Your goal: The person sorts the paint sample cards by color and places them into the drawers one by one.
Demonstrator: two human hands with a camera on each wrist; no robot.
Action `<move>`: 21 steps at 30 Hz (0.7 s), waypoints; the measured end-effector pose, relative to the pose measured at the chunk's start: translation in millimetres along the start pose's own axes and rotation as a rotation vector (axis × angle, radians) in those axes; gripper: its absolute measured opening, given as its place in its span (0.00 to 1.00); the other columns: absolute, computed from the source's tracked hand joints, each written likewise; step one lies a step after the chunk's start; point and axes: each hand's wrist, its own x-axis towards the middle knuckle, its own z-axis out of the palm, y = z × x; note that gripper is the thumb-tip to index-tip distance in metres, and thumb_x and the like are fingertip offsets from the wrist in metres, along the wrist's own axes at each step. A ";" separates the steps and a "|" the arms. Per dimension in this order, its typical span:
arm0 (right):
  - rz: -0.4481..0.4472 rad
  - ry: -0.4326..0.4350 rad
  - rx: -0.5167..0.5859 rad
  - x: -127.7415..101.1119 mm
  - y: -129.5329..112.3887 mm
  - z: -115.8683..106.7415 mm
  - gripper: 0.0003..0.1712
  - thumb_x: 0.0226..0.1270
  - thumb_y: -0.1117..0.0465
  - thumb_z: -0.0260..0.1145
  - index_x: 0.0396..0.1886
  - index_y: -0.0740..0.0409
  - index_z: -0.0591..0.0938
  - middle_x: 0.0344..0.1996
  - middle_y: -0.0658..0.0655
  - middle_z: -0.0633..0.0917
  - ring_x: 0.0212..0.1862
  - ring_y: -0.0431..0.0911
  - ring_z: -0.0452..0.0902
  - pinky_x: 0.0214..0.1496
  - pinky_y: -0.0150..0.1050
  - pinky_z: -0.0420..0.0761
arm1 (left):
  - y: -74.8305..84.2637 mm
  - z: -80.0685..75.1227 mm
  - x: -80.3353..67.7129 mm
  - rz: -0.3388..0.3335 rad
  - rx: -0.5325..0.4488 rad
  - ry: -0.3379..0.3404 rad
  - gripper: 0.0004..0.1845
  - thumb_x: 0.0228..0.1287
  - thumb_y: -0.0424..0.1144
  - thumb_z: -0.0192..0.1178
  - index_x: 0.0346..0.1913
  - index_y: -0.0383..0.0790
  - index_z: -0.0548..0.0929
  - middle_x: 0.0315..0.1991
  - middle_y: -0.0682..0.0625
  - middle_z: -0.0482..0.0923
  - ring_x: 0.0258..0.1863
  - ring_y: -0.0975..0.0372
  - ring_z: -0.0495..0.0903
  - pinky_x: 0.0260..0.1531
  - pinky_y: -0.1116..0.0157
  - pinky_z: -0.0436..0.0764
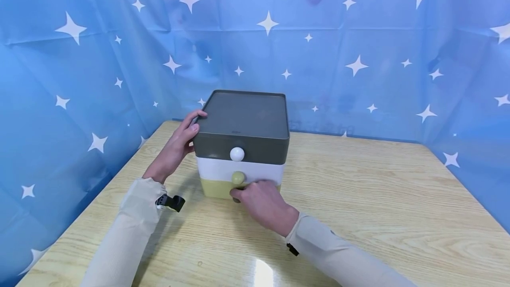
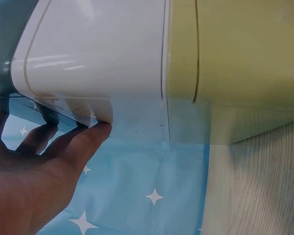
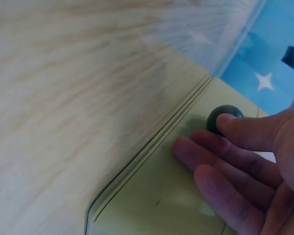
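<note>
A small plastic three-drawer box [image 1: 242, 145], grey on top, white in the middle and yellow-green at the bottom, stands on the light wooden counter [image 1: 358, 198]. The left hand [image 1: 175, 147] lies against its left side, fingers straight and spread, steadying the grey top tier. The right hand [image 1: 263, 200] is in front of the yellow-green bottom drawer [image 3: 176, 196], its relaxed fingers lying on the drawer front and the thumb tip touching the dark round knob [image 3: 223, 117]. I judge the pull not yet begun: all three drawers look closed, and no grip has closed on the knob.

Three-tier drawer box [image 1: 242, 145] upright, drawers closed
</note>
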 end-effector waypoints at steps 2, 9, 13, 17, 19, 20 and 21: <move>0.002 -0.004 0.004 0.5 -0.2 0.0 0.16 0.59 0.66 0.71 0.23 0.40 0.78 0.12 0.39 0.72 0.17 0.33 0.59 0.17 0.29 0.50 | -0.4 0.0 0.1 0.001 -0.001 0.002 0.23 0.78 0.58 0.38 0.71 0.62 0.60 0.73 0.46 0.57 0.62 0.48 0.70 0.57 0.53 0.71; 0.012 -0.003 0.002 -1.8 0.8 -0.2 0.15 0.60 0.65 0.71 0.24 0.39 0.79 0.12 0.40 0.73 0.17 0.33 0.60 0.16 0.29 0.54 | -2.1 2.4 3.0 0.005 -0.011 -0.010 0.23 0.78 0.58 0.38 0.71 0.62 0.60 0.73 0.46 0.57 0.62 0.47 0.70 0.57 0.53 0.71; -0.023 -0.022 0.054 -4.9 4.3 -4.6 0.13 0.63 0.64 0.70 0.34 0.37 0.83 0.15 0.39 0.77 0.18 0.33 0.63 0.16 0.28 0.55 | -2.7 2.3 3.3 -0.001 -0.006 -0.009 0.23 0.78 0.58 0.38 0.71 0.62 0.60 0.73 0.46 0.58 0.62 0.48 0.70 0.57 0.54 0.72; -0.094 -0.149 0.282 -13.3 14.9 -18.5 0.21 0.62 0.66 0.70 0.52 0.40 0.85 0.26 0.43 0.85 0.24 0.33 0.69 0.22 0.26 0.63 | -2.6 1.3 2.2 -0.006 -0.005 -0.015 0.24 0.78 0.58 0.38 0.72 0.62 0.59 0.73 0.46 0.58 0.61 0.50 0.71 0.57 0.54 0.72; -0.098 -0.247 0.425 -20.9 23.0 -28.6 0.24 0.63 0.65 0.70 0.58 0.43 0.83 0.33 0.46 0.87 0.27 0.33 0.73 0.28 0.26 0.70 | -2.5 0.3 1.1 -0.012 -0.003 -0.016 0.24 0.78 0.59 0.38 0.72 0.62 0.59 0.72 0.46 0.59 0.61 0.51 0.72 0.58 0.54 0.72; -0.092 -0.284 0.488 -25.6 27.8 -34.0 0.25 0.63 0.64 0.70 0.60 0.45 0.82 0.36 0.48 0.88 0.28 0.32 0.75 0.31 0.25 0.73 | -2.4 -0.4 0.6 -0.016 -0.004 -0.017 0.24 0.78 0.59 0.38 0.72 0.62 0.59 0.72 0.46 0.59 0.61 0.51 0.72 0.59 0.53 0.71; -0.082 -0.313 0.539 -30.8 33.4 -39.6 0.25 0.64 0.62 0.71 0.61 0.47 0.81 0.40 0.49 0.88 0.30 0.31 0.78 0.34 0.26 0.75 | -2.2 -1.3 0.0 -0.021 -0.003 -0.018 0.24 0.78 0.59 0.39 0.72 0.62 0.59 0.72 0.46 0.60 0.61 0.51 0.71 0.60 0.52 0.71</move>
